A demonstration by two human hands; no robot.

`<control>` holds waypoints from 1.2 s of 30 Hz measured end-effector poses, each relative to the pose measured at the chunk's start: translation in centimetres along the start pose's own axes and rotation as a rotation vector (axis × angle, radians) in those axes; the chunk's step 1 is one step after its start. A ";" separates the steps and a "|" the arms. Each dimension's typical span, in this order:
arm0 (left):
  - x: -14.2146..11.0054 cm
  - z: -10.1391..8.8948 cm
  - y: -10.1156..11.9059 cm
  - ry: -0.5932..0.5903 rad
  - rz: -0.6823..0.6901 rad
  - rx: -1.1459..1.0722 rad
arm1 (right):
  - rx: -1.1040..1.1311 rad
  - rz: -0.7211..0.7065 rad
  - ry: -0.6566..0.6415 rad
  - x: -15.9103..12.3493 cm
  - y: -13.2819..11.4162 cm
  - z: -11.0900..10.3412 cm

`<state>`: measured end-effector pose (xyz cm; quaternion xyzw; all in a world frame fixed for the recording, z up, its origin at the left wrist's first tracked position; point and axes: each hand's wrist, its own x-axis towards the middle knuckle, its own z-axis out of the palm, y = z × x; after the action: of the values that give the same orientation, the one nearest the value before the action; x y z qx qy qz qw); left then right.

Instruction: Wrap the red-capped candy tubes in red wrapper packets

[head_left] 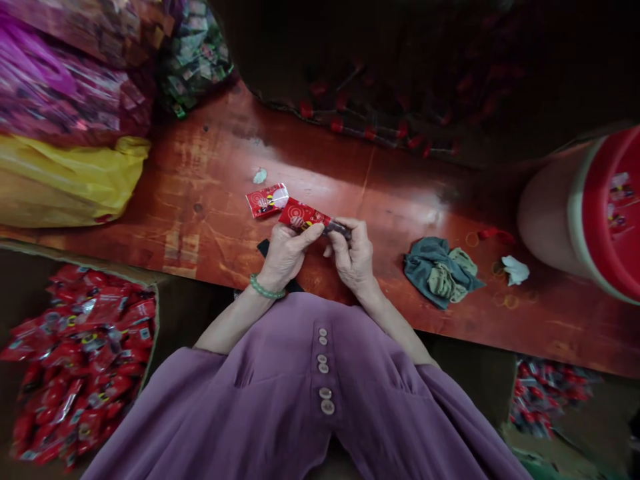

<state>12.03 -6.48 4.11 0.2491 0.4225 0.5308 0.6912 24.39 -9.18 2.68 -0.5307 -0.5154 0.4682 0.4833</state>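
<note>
My left hand (286, 257), with a green bead bracelet at the wrist, is closed on a small red printed packet (305, 215). Its thumb lies across the front of the packet. My right hand (355, 252) pinches a dark, shiny, slim item (337, 230) at the packet's right end. Whether that item sits inside the packet or only against it, I cannot tell. Just beyond my left hand, a flat red packet (267, 201) with a similar print lies on the reddish wooden table (220, 180).
Left: a box (159, 320) of filled red packets, a yellow bag (70, 180) and pink bags (100, 100). Right: a crumpled grey-green cloth (440, 270), white scrap (515, 270), rubber bands (511, 302) and a red-rimmed tub (560, 207). A dark container with red-ended items (367, 127) stands behind.
</note>
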 end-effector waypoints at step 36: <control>-9.6 -9.4 7.0 0.417 0.160 0.357 | -0.128 -0.186 -0.564 2.8 -1.6 3.1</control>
<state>-0.42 -14.28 7.86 0.2848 0.6214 0.5406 0.4904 21.24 -6.26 4.02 -0.3596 -0.7043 0.5172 0.3274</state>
